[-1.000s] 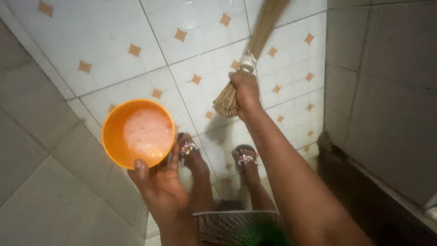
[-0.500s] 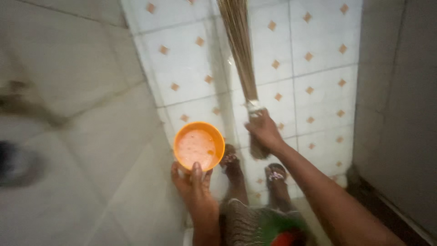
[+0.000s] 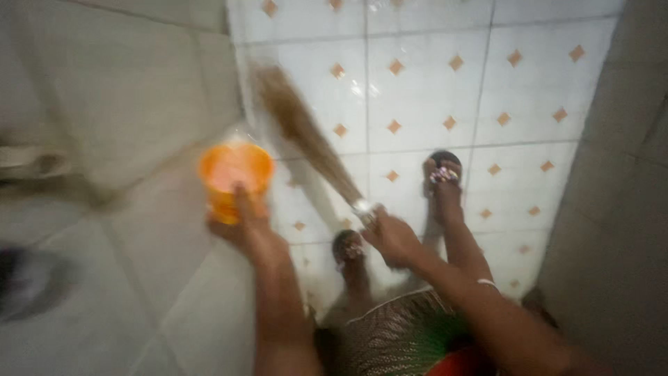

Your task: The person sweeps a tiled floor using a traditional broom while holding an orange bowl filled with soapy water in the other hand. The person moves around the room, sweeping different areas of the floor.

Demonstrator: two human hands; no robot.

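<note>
Orange bowl (image 3: 235,173), tipped toward the wall, is gripped by the left hand (image 3: 245,226); the right hand (image 3: 393,237) clasps the broom (image 3: 306,136) against the wet white floor tiles (image 3: 431,83). Scrubbing looks underway, unfinished.

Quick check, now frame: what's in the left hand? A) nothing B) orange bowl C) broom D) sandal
B: the left hand grips the orange bowl from below, thumb over its rim, while the right hand holds the broom.
</note>
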